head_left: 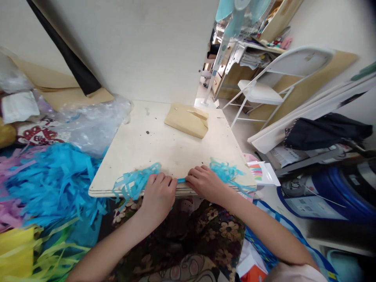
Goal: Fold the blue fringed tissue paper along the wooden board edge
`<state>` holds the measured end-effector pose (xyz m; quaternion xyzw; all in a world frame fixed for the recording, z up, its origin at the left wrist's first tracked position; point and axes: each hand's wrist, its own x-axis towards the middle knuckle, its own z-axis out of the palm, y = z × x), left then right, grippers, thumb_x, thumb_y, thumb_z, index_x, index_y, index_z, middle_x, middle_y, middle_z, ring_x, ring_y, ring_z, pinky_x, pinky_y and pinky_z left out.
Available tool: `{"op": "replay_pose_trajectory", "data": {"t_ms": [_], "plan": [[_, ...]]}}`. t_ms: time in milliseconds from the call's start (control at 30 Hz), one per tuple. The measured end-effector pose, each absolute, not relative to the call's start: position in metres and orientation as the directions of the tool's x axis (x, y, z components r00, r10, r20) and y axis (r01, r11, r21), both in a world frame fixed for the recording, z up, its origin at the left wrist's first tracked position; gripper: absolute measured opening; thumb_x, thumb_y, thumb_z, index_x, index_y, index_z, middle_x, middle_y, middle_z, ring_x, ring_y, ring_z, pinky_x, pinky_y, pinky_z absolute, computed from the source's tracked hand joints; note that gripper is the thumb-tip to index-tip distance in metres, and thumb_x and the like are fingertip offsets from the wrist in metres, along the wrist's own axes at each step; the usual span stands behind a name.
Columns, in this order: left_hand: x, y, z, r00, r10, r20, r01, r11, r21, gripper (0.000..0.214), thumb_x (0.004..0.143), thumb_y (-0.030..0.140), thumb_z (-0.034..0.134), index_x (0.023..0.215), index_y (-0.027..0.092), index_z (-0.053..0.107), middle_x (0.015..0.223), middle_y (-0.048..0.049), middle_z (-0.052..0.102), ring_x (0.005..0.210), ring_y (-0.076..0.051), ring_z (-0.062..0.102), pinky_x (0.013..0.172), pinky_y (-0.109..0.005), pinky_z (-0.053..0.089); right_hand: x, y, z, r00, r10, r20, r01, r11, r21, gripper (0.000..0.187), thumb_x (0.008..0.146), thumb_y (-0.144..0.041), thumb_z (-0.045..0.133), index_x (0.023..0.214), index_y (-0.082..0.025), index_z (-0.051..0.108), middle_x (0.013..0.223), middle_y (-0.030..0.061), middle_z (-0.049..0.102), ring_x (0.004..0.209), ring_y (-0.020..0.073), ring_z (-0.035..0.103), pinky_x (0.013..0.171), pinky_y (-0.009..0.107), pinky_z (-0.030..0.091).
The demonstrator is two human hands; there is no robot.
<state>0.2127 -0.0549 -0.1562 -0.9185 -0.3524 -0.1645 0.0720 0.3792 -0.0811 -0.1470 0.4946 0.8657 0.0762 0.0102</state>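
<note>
A bundle of blue tissue-paper fringe (133,181) lies across the front edge of the pale wooden board (143,147). Its loose strips fan out on both sides, and a narrow twisted middle shows between my hands. My left hand (160,192) is closed around the left part of that twist, knuckles up. On the right part, my right hand (205,182) presses down with its fingers curled over the twist. The fingertips of both hands are partly hidden. Farther back on the board rests a folded brown paper piece (188,120).
Left of the board are a heap of blue paper fringe (58,184), yellow paper (16,250) and clear plastic bags (91,117). A white folding chair (261,92), a fan (241,15) and a blue drum (337,192) stand to the right.
</note>
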Motion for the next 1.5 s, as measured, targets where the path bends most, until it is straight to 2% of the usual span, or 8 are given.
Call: {"op": "replay_pose_trajectory", "data": {"t_ms": [200, 333, 600, 800, 1000, 1167, 1333, 1500], "plan": [[0.214, -0.056, -0.154, 0.705, 0.624, 0.335, 0.68, -0.73, -0.071, 0.012, 0.071, 0.011, 0.046, 0.07, 0.017, 0.056, 0.067, -0.0037, 0.058, 0.068, -0.02, 0.048, 0.06, -0.033, 0.028, 0.365, -0.074, -0.149, -0.522, 0.853, 0.007, 0.846, 0.517, 0.127, 0.012, 0.078, -0.014, 0.041, 0.074, -0.013, 0.051, 0.074, 0.0047, 0.051, 0.068, 0.0149, 0.044, 0.061, 0.027, 0.027], [0.22, -0.049, -0.153, 0.766, 0.555, 0.325, 0.603, -0.795, -0.061, 0.015, 0.072, 0.009, 0.044, 0.063, 0.016, 0.054, 0.062, -0.0037, 0.056, 0.067, -0.019, 0.048, 0.06, -0.032, 0.028, 0.364, -0.078, -0.147, -0.495, 0.869, 0.007, 0.865, 0.492, 0.101, 0.012, 0.078, -0.015, 0.041, 0.074, -0.014, 0.052, 0.075, 0.0049, 0.052, 0.068, 0.0155, 0.044, 0.061, 0.028, 0.027], [0.22, -0.035, -0.149, 0.838, 0.506, 0.204, 0.519, -0.855, -0.012, 0.019, 0.077, 0.021, 0.044, 0.062, 0.017, 0.055, 0.059, -0.0028, 0.056, 0.065, -0.018, 0.049, 0.06, -0.031, 0.027, 0.371, -0.101, -0.154, -0.369, 0.909, 0.195, 0.924, 0.334, 0.188, 0.013, 0.077, -0.015, 0.042, 0.079, -0.016, 0.056, 0.073, 0.0054, 0.053, 0.068, 0.0176, 0.041, 0.062, 0.03, 0.025], [0.227, -0.037, -0.146, 0.837, 0.527, 0.144, 0.534, -0.846, -0.005, 0.017, 0.075, 0.017, 0.044, 0.062, 0.017, 0.056, 0.059, -0.0031, 0.056, 0.064, -0.018, 0.051, 0.059, -0.031, 0.029, 0.367, -0.088, -0.154, -0.365, 0.922, 0.129, 0.93, 0.368, -0.006, 0.016, 0.08, -0.02, 0.041, 0.073, -0.016, 0.055, 0.074, 0.0037, 0.055, 0.068, 0.0151, 0.044, 0.061, 0.028, 0.027], [0.228, -0.036, -0.14, 0.785, 0.614, 0.081, 0.612, -0.789, 0.055, 0.02, 0.076, 0.02, 0.041, 0.064, 0.016, 0.057, 0.061, -0.0031, 0.058, 0.062, -0.017, 0.054, 0.057, -0.03, 0.029, 0.37, -0.077, -0.145, -0.253, 0.966, -0.048, 0.947, 0.238, -0.217, 0.016, 0.078, -0.021, 0.043, 0.073, -0.015, 0.057, 0.072, 0.0025, 0.057, 0.067, 0.0118, 0.05, 0.061, 0.023, 0.03], [0.221, -0.029, -0.137, 0.765, 0.644, 0.011, 0.641, -0.762, 0.094, 0.021, 0.074, 0.022, 0.043, 0.062, 0.016, 0.058, 0.061, -0.0033, 0.061, 0.063, -0.018, 0.055, 0.058, -0.03, 0.03, 0.381, -0.078, -0.134, -0.229, 0.958, -0.174, 0.97, 0.21, -0.119, 0.017, 0.078, -0.021, 0.043, 0.074, -0.014, 0.057, 0.074, 0.0039, 0.059, 0.069, 0.0133, 0.053, 0.062, 0.025, 0.03], [0.218, -0.024, -0.135, 0.763, 0.645, -0.04, 0.645, -0.758, 0.096, 0.023, 0.074, 0.024, 0.041, 0.062, 0.017, 0.059, 0.061, -0.0028, 0.062, 0.062, -0.017, 0.055, 0.057, -0.029, 0.032, 0.389, -0.079, -0.128, -0.277, 0.938, -0.209, 0.956, 0.291, 0.039, 0.017, 0.078, -0.02, 0.042, 0.073, -0.013, 0.057, 0.072, 0.0052, 0.059, 0.068, 0.0146, 0.053, 0.058, 0.026, 0.028], [0.224, -0.018, -0.131, 0.757, 0.641, -0.124, 0.652, -0.753, 0.087, 0.025, 0.072, 0.026, 0.041, 0.058, 0.016, 0.06, 0.055, -0.0031, 0.061, 0.053, -0.016, 0.054, 0.049, -0.025, 0.03, 0.391, -0.076, -0.124, -0.251, 0.942, -0.224, 0.958, 0.275, 0.082, 0.016, 0.075, -0.022, 0.045, 0.071, -0.014, 0.058, 0.076, 0.0072, 0.058, 0.072, 0.0172, 0.053, 0.057, 0.026, 0.029]]}}
